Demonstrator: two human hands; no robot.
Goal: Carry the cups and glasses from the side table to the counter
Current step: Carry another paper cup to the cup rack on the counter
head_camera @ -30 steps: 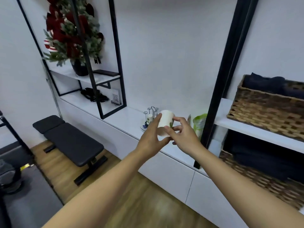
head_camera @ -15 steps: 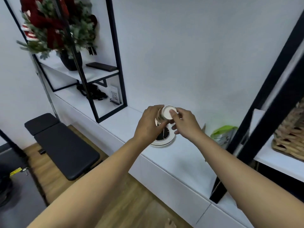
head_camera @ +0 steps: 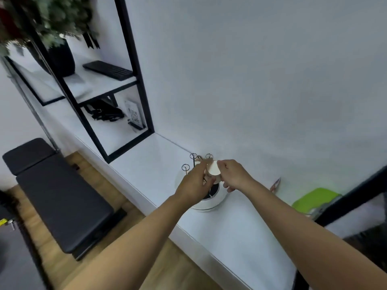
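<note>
A small white cup (head_camera: 213, 171) is turned bottom-up between both hands. My left hand (head_camera: 195, 182) grips its left side and my right hand (head_camera: 234, 174) pinches its right side. The cup hovers over a round white cup rack (head_camera: 211, 203) with thin black wire posts, which stands on the white counter (head_camera: 150, 164) by the wall. The cup's lower part is hidden by my fingers, so I cannot tell whether it touches a post.
A green pouch (head_camera: 314, 200) lies on the counter to the right, beside a black post (head_camera: 354, 197). A black-framed shelf (head_camera: 134, 80) with a plant pot, keyboard and QR sign stands to the left. A black bench (head_camera: 60, 197) sits on the wooden floor below.
I have stepped closer to the counter. Both hands have turned the cup bottom-up and lowered it toward the wire rack.
</note>
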